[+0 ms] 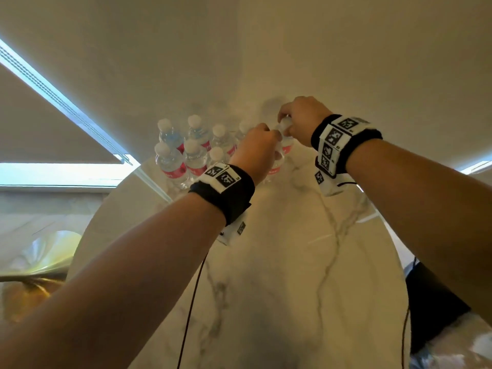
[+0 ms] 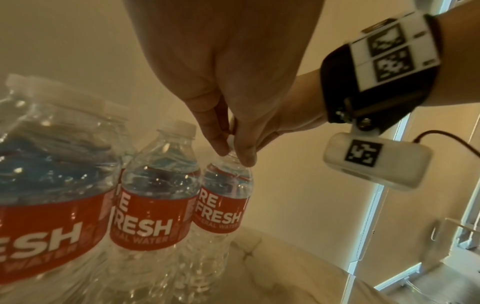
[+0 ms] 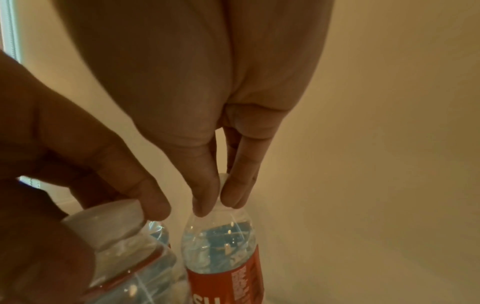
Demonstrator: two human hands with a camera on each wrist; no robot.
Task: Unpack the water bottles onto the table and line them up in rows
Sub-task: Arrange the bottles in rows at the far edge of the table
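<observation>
A round marble table (image 1: pixel 279 275) carries clear, red-labelled bottles (image 1: pixel 183 153) standing upright in two close rows at its far end, against the wall (image 1: pixel 266 49); a black cable (image 1: pixel 190 302) trails nearer.

Bare forearms; black wristbands (image 1: pixel 222 194) w/ b&w marker tags, thin cables

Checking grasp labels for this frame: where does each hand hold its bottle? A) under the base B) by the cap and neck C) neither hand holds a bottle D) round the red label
B: the left hand pinches a water bottle at its cap, and the right hand pinches another bottle at cap and neck; both red labels are uncovered.
</observation>
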